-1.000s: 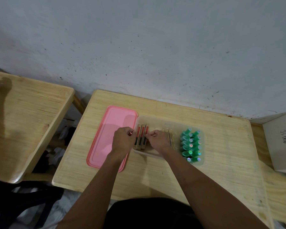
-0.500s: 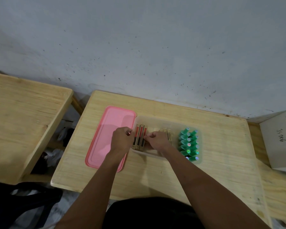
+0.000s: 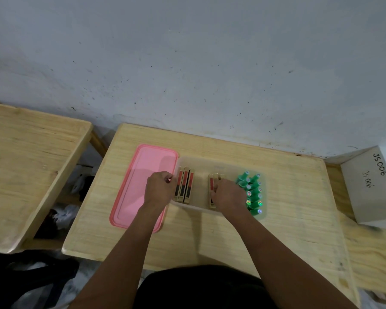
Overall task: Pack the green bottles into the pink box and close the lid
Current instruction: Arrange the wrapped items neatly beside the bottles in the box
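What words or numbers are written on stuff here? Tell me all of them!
"JS006" in big black handwriting on the white box at the right edge.
"JS 006" again, smaller and fainter, just below it on the same box.
The shiny round stickers on the green bottles are too small to read.
The red-and-gold boxes show no readable text.

Both my bare forearms reach forward; left hand (image 3: 159, 189) curled knuckles-up, right hand (image 3: 228, 194) curled, fingers bent down, well apart.
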Demonstrator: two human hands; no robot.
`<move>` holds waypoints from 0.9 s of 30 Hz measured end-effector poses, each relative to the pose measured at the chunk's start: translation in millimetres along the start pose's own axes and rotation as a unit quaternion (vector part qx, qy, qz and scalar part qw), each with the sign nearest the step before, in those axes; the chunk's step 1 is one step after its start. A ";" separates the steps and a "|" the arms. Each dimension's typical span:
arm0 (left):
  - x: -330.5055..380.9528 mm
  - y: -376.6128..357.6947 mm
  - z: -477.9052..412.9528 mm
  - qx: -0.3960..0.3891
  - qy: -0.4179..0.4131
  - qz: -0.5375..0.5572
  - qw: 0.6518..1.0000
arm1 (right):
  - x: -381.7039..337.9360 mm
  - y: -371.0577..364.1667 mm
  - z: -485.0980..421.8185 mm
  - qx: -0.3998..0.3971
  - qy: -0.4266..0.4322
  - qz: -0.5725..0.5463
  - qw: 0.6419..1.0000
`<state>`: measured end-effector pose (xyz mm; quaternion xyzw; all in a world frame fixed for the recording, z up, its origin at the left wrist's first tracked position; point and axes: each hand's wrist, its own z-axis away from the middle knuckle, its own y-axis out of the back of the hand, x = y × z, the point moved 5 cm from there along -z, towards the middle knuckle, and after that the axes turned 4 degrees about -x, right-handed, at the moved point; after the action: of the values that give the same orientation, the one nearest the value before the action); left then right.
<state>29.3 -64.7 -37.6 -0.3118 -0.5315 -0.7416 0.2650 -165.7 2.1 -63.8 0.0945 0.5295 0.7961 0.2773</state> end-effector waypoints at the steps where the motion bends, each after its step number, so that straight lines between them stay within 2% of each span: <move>1: 0.2 0.2 0.2 0.001 -0.001 0.000 1.000 | -3.7 -0.9 0.4 0.006 0.004 0.005 1.000; 5: 0.1 0.5 -0.3 0.001 -0.004 -0.001 1.000 | -13.2 -1.4 1.1 0.010 0.012 -0.016 1.000; 8: -1.3 0.0 -1.2 0.001 -0.002 -0.001 1.000 | -16.7 -10.3 -3.5 -0.029 0.016 -0.121 0.992; 11: -2.5 -0.5 -1.6 0.000 0.001 -0.004 1.000 | -25.9 -18.6 -6.1 -0.056 0.014 -0.251 0.966; 14: -1.7 -0.1 -0.8 0.000 -0.001 -0.001 1.000 | -37.5 -20.9 -5.7 -0.077 0.034 -0.291 0.953; 18: -1.9 0.2 -0.5 -0.003 0.003 0.005 1.000 | -27.8 -17.0 -4.0 -0.062 0.048 -0.250 0.965; 22: -1.7 0.3 -0.7 0.001 -0.001 0.002 1.000 | -1.3 6.2 0.2 0.052 0.012 -0.126 0.991; 27: -0.3 1.1 0.1 0.000 -0.010 -0.005 1.000 | 3.3 1.8 2.6 0.021 0.010 -0.027 0.999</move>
<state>30.3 -64.9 -37.1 -0.3169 -0.5357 -0.7398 0.2556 -167.9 5.4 -61.5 0.0779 0.5512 0.7782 0.2908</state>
